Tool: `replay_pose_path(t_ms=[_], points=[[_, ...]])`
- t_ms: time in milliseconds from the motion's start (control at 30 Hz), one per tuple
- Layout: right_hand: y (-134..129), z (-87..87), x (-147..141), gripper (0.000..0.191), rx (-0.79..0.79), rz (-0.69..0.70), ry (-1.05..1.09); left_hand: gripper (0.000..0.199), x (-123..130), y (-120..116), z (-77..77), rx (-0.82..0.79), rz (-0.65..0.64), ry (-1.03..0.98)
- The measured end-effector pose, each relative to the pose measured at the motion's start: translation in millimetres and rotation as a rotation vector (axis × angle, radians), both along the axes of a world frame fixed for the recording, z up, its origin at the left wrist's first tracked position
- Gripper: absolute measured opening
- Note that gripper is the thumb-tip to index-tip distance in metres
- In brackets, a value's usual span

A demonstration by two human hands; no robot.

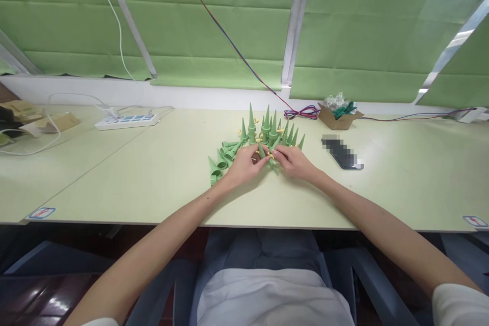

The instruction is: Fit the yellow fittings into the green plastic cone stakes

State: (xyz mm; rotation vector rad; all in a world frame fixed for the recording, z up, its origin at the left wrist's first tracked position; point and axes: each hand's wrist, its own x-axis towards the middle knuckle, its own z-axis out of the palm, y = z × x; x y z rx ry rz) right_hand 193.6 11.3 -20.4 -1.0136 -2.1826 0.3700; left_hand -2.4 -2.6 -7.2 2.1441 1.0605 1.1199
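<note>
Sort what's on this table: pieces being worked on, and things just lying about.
Being worked on, apparently:
green piece in left hand and right hand
upright green cones
lying green cones

Apparently just lying about:
dark flat object
small cardboard box
power strip
coiled wires

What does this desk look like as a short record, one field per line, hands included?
Left hand: pinching a green-and-yellow piece
Right hand: fingers on the same piece
Around hands: green cones, some upright, some lying
Far left: white power strip
Right: dark phone, partly pixelated; cardboard box behind it
Background: green blinds
</note>
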Motion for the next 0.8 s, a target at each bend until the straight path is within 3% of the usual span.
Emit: replay_pose_path(t_ms=[167,367,667,800], points=[[-0.8,0.0,-1.2,0.042,-0.027,-0.015,-0.014,0.017,-2.5,4.1,-7.7,0.108,-0.009,0.063],[-0.9,0.0,-2.1,0.045,-0.05,-0.018,0.004,0.018,-2.3,4.5,-7.8,0.101,-0.021,0.052],[-0.3,-1.2,-1.7,0.043,-0.103,0.008,0.082,0.024,1.3,-5.1,7.1,-0.194,-0.028,-0.148],[-0.7,-1.4,-1.3,0.041,-0.088,0.027,0.047,0.024,0.6,-4.0,5.9,-0.217,-0.04,-0.136]])
